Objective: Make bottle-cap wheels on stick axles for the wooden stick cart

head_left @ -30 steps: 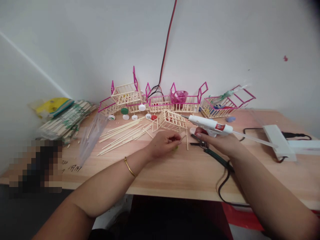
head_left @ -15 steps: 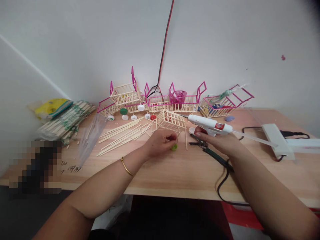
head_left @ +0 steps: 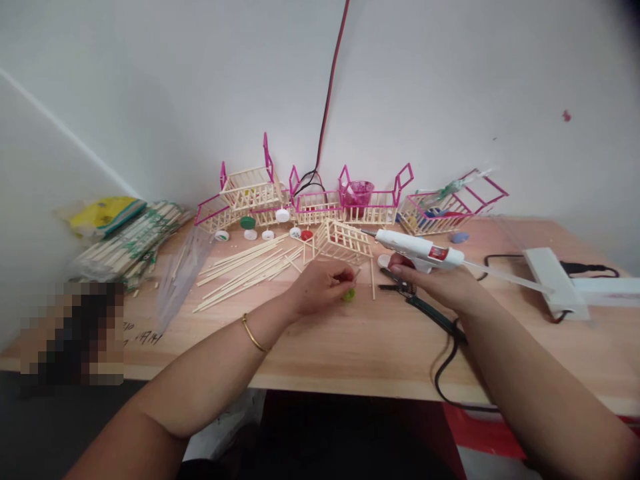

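The left hand (head_left: 325, 283) is over the middle of the desk (head_left: 310, 363), palm turned inward, thumb and forefinger closed to a pinch. Between their tips shows the end of what looks like a short stick (head_left: 357, 273); its lower part is too small and shaded to make out. A green bottle cap (head_left: 349, 295) lies just beneath those fingertips, toward the desk's front edge; whether stick and cap touch cannot be told.

The right hand (head_left: 425, 277) is wrapped around the grip of a white hot glue gun (head_left: 415, 248), held up above the desk to the right of the left hand. The gun's long axis runs across the desk: nozzle toward the left edge and slightly toward the back, with a clear glue stick (head_left: 505, 277) trailing from its rear toward the right edge. So the nozzle points past the pinch on its back-edge side, not at it; the short stick and cap lie from it toward the front edge and a little left. The left hand is much the nearer of the two to the cap.

Behind the left hand sits a small stick-built frame (head_left: 345, 241), its right upper corner just beside the nozzle in view; contact cannot be judged. Loose wooden sticks (head_left: 250, 273) lie toward the left edge, and a dark tool with a green handle (head_left: 435, 318) lies below the right hand.
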{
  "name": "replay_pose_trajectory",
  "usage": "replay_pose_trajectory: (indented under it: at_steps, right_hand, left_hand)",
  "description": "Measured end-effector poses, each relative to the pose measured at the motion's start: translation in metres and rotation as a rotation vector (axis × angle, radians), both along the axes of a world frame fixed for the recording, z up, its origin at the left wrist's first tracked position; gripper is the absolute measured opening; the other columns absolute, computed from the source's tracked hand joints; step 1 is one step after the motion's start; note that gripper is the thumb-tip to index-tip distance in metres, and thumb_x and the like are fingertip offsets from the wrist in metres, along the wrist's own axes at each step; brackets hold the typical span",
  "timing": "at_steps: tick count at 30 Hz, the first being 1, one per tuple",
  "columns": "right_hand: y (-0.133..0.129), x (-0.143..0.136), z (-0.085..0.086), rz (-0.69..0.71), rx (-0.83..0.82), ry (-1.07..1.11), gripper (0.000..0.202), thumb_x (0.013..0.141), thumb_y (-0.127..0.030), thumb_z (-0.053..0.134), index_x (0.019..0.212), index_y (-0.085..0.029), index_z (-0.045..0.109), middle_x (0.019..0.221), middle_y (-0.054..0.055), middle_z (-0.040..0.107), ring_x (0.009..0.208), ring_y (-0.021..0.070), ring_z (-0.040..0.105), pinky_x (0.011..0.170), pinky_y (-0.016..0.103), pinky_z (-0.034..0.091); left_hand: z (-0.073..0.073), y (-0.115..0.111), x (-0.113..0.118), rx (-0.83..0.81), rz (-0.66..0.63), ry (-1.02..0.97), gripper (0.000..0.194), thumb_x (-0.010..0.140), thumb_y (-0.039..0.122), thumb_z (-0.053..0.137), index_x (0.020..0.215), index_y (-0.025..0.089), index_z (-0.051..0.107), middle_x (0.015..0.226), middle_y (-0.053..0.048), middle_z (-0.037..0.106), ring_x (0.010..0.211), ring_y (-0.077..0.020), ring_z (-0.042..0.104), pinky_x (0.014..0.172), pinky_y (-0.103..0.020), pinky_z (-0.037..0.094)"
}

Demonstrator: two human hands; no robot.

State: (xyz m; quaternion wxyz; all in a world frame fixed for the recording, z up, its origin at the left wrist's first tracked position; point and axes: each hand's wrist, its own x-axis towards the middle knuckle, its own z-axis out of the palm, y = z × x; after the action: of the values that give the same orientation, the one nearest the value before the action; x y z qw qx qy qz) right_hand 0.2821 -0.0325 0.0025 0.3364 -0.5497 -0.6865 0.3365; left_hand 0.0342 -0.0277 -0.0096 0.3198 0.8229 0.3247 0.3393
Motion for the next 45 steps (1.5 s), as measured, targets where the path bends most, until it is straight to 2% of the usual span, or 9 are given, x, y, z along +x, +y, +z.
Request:
replay_pose_trajectory:
  at_steps: [4,12,20,28,35,39,45]
  right_hand:
    - [0.0012,-0.0001,-0.0013,-0.009,-0.065,0.061,0.025,0.074,-0.049,0.068,0.085,-0.026,0.067,0.087,0.002,0.07,0.086,0.0227,0.063,0.077,0.034,0.05]
    - [-0.003,-0.0048,0.0067,-0.017,-0.06,0.069,0.024,0.073,-0.049,0.069,0.081,-0.026,0.065,0.083,0.002,0.069,0.084,0.0231,0.063,0.075,0.034,0.049]
    - [-0.0016,-0.0022,0.0035,-0.01,-0.059,0.086,0.025,0.073,-0.048,0.069,0.082,-0.025,0.067,0.084,0.002,0.07,0.084,0.0227,0.063,0.078,0.035,0.049]
    - [-0.0036,-0.0044,0.0072,-0.02,-0.061,0.079,0.024,0.072,-0.047,0.069,0.081,-0.026,0.067,0.082,0.001,0.069,0.083,0.0221,0.063,0.075,0.033,0.049]
    - [-0.0026,-0.004,0.0066,-0.012,-0.045,0.069,0.025,0.073,-0.048,0.069,0.081,-0.025,0.067,0.083,0.001,0.07,0.083,0.0217,0.063,0.076,0.033,0.049]
    - [-0.0032,-0.0049,0.0074,-0.008,-0.046,0.073,0.026,0.073,-0.048,0.069,0.081,-0.024,0.066,0.083,0.002,0.07,0.083,0.0218,0.063,0.076,0.033,0.049]
    - [-0.0028,-0.0031,0.0056,-0.015,-0.069,0.059,0.025,0.073,-0.05,0.068,0.082,-0.027,0.067,0.085,0.001,0.07,0.085,0.0223,0.063,0.078,0.034,0.049]
  left_hand:
    - [-0.0015,-0.0004,0.0006,-0.019,0.008,-0.004,0.007,0.075,0.012,0.058,0.074,0.015,0.064,0.073,0.0,0.067,0.069,-0.0105,0.06,0.067,-0.023,0.045]
    - [0.0016,-0.0013,-0.0007,-0.001,0.011,0.027,0.01,0.073,0.01,0.055,0.077,0.016,0.063,0.077,-0.001,0.066,0.072,-0.0114,0.059,0.07,-0.024,0.045]
    - [0.001,0.0,-0.0025,0.04,0.02,0.036,0.014,0.074,0.012,0.054,0.083,0.017,0.063,0.081,-0.002,0.067,0.077,-0.0132,0.06,0.073,-0.027,0.046]
    - [-0.0021,0.0031,-0.007,0.118,-0.078,0.2,0.034,0.073,0.018,0.058,0.107,0.018,0.056,0.106,-0.008,0.065,0.097,-0.0209,0.058,0.089,-0.037,0.044]
    - [0.0019,0.0023,-0.0051,0.142,-0.105,0.352,0.023,0.075,0.02,0.055,0.098,0.018,0.056,0.09,-0.006,0.063,0.084,-0.0199,0.056,0.082,-0.036,0.042]
    - [0.0003,0.0023,-0.0036,0.178,-0.1,0.372,0.016,0.076,0.02,0.055,0.091,0.017,0.056,0.083,-0.005,0.062,0.076,-0.0178,0.054,0.078,-0.033,0.04]
    - [-0.0052,0.0014,-0.0012,0.183,-0.064,0.356,0.013,0.076,0.022,0.056,0.088,0.017,0.057,0.081,-0.004,0.062,0.077,-0.0181,0.054,0.076,-0.033,0.04]
